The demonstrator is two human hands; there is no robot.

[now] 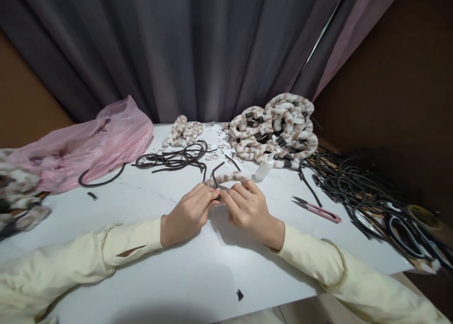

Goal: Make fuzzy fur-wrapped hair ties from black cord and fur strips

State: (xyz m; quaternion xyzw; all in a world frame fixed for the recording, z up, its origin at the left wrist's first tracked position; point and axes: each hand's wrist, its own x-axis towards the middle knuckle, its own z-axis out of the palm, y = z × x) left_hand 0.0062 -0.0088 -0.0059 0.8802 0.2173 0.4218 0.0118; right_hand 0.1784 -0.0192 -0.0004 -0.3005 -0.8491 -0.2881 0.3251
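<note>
Holds a fluffy spotted band (230,177) in left hand (187,214) and right hand (250,211), pinching a dark piece (218,198) between them, above a white bench (159,277). Shows farther back a coil of dark cords (175,160) beside small rings (209,157); at right, a white bottle (264,168), a heap of fluffy loops (274,125) and pink scissors (320,211); at left, a pink bag (113,137).

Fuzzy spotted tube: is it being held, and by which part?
The left hand and right hand hold the fuzzy spotted tube at its near side, around a small dark piece; the exact grip is hidden.
</note>
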